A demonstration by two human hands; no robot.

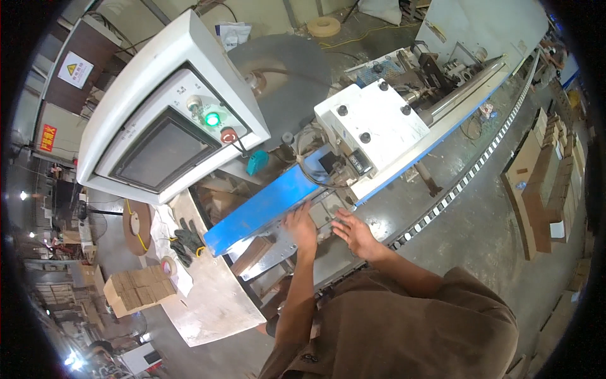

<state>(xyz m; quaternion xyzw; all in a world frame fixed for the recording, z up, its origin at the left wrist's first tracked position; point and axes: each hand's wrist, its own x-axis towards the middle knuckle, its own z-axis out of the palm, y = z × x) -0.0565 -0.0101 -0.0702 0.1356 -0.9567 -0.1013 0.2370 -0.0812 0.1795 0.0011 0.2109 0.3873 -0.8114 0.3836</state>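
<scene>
**Both hands at the machine bed, by the blue guard**

Your hands are on the long machine, at the metal bed point(328, 211) just below the blue cover point(262, 208). That cover is a flat, bright-blue rectangular panel, tilted diagonally from lower left to upper right, w/ its upper end running under the white housing point(372, 120) that carries black round knobs. The bed beneath is bare grey metal, partly hidden by your fingers.

Left hand point(300, 224): fingers stretched fwd and fairly flat, tips at the lower edge of the blue cover. It looks to be pressing or touching there; can't tell whether anything is pinched under the fingers. Not a fist, not a wrap-around grip.

Right hand point(353, 230): wide open, fingers spread, palm down, just beside the left hand and over the grey bed. Holds nothing that shows. Whether the palm actually rests on the metal or sits just above it, can't tell.

Around you: the control panel point(167, 126) w/ dark screen, a lit green button point(213, 119) and a red button point(228, 134) hangs up-left of the hands. A pair of dark gloves point(186, 240) lies on the table point(208, 303) to your left, near a stack of flat cardboard pieces point(139, 287) and a tape roll point(168, 265). Roller track point(467, 177) runs diagonally on your right; more cardboard stacks point(543, 183) lie on the floor beyond it.
</scene>
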